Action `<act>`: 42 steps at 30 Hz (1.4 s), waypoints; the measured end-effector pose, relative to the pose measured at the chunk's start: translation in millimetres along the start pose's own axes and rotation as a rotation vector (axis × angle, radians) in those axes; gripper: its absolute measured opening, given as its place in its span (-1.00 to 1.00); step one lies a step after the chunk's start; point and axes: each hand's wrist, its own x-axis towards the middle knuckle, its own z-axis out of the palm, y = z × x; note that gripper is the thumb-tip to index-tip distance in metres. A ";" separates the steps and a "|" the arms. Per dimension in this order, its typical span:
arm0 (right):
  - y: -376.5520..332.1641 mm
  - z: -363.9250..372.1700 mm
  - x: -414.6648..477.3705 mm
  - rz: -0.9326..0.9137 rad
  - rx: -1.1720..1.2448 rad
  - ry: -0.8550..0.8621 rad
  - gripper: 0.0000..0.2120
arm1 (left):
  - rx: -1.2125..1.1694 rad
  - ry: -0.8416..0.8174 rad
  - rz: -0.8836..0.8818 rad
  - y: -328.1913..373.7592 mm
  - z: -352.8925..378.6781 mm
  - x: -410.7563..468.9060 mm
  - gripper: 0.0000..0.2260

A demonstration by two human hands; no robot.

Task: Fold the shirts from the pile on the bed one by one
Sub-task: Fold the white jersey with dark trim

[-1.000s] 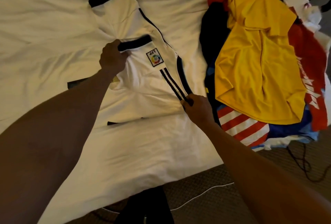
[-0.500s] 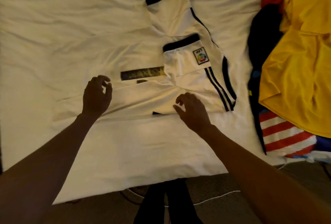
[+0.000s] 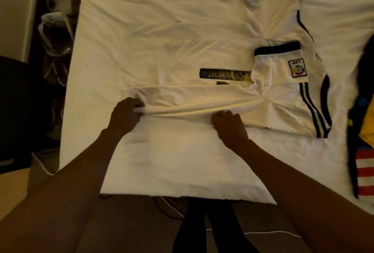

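Both left hand (image 3: pixel 125 116) and right hand (image 3: pixel 229 129) now grip shirt (image 3: pixel 202 100).

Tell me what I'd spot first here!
The left hand and right hand grip the near edge of a white shirt spread on the bed. Its black stripes and colourful badge sit to the right, and a bright pile of shirts peeks in at the right edge.

Dim warm yellowish light, soft blur, wide-angle edge distortion

White shirt (image 3: pixel 202 100) (black-striped, black cuffs) on white bed (image 3: pixel 141 19).
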 end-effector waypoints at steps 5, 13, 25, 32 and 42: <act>-2.0 -9.3 0.8 0.069 -0.043 -0.077 -0.89 | -0.133 0.028 -0.070 -3.5 -32.6 12.0 -0.87; -18.9 -9.8 13.6 -0.005 -0.047 0.033 -0.68 | -0.222 -0.092 -0.434 1.0 -43.6 41.0 -0.38; -28.8 -15.8 48.4 -0.032 0.098 0.217 -0.86 | -0.128 0.046 -0.429 9.8 -65.5 91.3 -0.64; -33.7 -25.5 75.2 0.036 0.120 0.285 -0.85 | -0.173 0.151 -0.193 25.0 -73.2 119.8 -0.75; -38.3 -9.5 63.1 0.072 0.053 0.102 -0.66 | -0.218 0.091 -0.419 6.9 -25.2 60.9 -0.55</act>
